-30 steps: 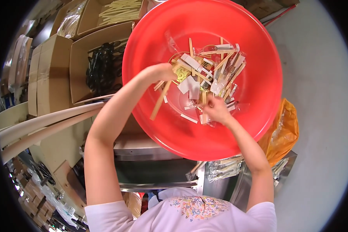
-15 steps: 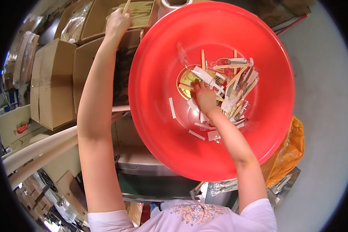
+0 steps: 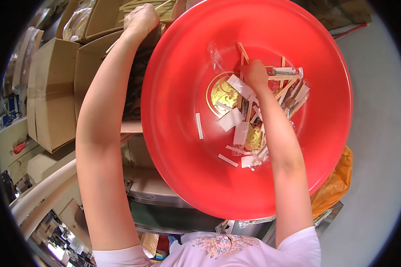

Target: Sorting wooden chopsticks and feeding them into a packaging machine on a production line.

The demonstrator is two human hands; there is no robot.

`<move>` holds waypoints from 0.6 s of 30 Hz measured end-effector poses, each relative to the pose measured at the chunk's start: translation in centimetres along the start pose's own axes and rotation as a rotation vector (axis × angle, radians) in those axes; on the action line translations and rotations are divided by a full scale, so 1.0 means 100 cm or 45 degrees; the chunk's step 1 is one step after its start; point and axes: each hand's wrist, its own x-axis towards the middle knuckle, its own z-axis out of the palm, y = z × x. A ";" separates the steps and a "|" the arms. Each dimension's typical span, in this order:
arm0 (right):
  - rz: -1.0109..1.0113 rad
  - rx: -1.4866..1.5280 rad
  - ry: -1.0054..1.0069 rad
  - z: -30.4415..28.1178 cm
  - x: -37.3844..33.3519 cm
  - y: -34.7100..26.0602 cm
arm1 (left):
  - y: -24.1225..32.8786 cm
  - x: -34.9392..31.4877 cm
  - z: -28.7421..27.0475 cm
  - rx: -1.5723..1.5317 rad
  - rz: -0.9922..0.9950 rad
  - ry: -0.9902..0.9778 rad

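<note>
A large red basin [image 3: 178, 142] with a gold pattern on its bottom fills the middle. Inside lie loose wooden chopsticks [image 3: 283, 78], clear wrappers [image 3: 214, 58], white paper pieces [image 3: 231, 119] and a wrapped spoon [image 3: 284, 71]. My right hand [image 3: 255, 74], slightly blurred, is in the basin's far half, its fingers closed round chopsticks [image 3: 243, 51] whose ends stick out beyond them. Up at the far left, outside the basin, my left hand [image 3: 141, 18] is closed on chopsticks that poke out on both sides. It hangs over a cardboard box [image 3: 103, 22] holding more sticks.
A tall cardboard box [image 3: 51, 93] stands at the left, beside a box with plastic wrap [image 3: 79, 27]. White pipes [image 3: 47, 184] run at lower left. An orange plastic bag [image 3: 336, 178] sits under the basin's right side. A metal edge [image 3: 162, 199] lies nearer me.
My right hand has moved away from me and slightly right, from the gold pattern to upright chopsticks. My left hand stays by the box, its sticks now angled differently. The basin appears slightly shifted.
</note>
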 end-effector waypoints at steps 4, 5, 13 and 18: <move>0.159 0.731 0.254 -0.044 0.002 0.013 | 0.003 0.021 0.006 -0.007 -0.010 -0.246; 0.115 0.972 0.388 -0.065 0.005 0.028 | 0.005 0.025 0.011 -0.023 -0.015 -0.131; -0.149 1.110 0.858 -0.166 -0.083 0.065 | -0.076 0.055 0.007 -0.329 -0.333 0.170; 0.205 0.958 0.371 -0.165 -0.162 0.142 | -0.028 0.040 -0.022 -0.019 -0.004 0.124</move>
